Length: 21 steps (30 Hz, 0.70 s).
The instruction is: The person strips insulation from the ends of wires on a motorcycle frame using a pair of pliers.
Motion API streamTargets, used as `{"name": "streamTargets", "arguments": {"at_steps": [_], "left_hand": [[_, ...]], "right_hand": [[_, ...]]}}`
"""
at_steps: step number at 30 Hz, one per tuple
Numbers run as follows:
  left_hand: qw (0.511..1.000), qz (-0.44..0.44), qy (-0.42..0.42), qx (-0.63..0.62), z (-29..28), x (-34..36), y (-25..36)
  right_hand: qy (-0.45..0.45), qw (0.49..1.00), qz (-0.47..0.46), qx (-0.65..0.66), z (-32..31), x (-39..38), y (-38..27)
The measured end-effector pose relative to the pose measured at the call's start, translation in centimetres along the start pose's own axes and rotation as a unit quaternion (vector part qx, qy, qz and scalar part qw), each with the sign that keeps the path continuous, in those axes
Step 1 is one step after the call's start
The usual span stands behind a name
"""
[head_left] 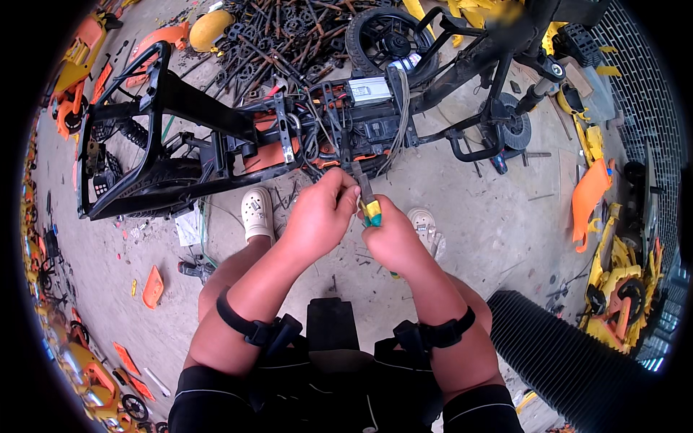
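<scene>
Grey concrete floor [520, 242]; dark brick wall [644, 94], 2 o'clock | your right hand [393, 234] grips yellow-green-handled metal-bladed tool [371, 206] (axis 5:30-to-11:30, blade toward 11:30) | left hand [325, 209] pinched, contents unclear

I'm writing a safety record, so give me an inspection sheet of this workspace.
Surface: grey concrete floor, strewn with small debris.
Job's things: yellow-and-green-handled tool, near a black vehicle frame.
Clutter: heap of dark metal parts and a wheel beyond the frame; orange piece at left.
Hands: right hand grips the tool; left hand pinches beside it, contents unclear.
Cables: grey cables hang over the frame.
Surroundings: brick wall at right; yellow and orange parts along both sides.
</scene>
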<state>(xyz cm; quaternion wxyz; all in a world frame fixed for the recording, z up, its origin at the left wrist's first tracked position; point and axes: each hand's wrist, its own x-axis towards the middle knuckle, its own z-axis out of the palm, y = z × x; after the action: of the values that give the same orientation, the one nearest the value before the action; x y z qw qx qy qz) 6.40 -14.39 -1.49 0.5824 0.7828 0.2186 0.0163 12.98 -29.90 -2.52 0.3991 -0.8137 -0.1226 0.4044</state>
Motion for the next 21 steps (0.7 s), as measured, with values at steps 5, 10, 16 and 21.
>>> {"name": "streamTargets", "arguments": {"at_steps": [5,10,16,21], "left_hand": [[0.995,-0.038,-0.03,-0.082,0.0,0.1,0.6],[0.984,-0.03,-0.034,-0.173,-0.1,0.2,0.2],[0.995,-0.003,-0.036,-0.09,-0.5,0.1,-0.3],[0.999,-0.021,-0.04,-0.005,-1.1,0.3,-0.7]], "right_hand": [[-0.011,0.999,-0.005,0.032,-0.1,0.3,0.1],[-0.036,0.994,0.007,0.102,-0.2,0.5,-0.3],[-0.042,0.989,-0.021,0.143,0.5,0.4,0.4],[-0.055,0.971,0.041,0.23,2.1,0.7,0.7]]}}
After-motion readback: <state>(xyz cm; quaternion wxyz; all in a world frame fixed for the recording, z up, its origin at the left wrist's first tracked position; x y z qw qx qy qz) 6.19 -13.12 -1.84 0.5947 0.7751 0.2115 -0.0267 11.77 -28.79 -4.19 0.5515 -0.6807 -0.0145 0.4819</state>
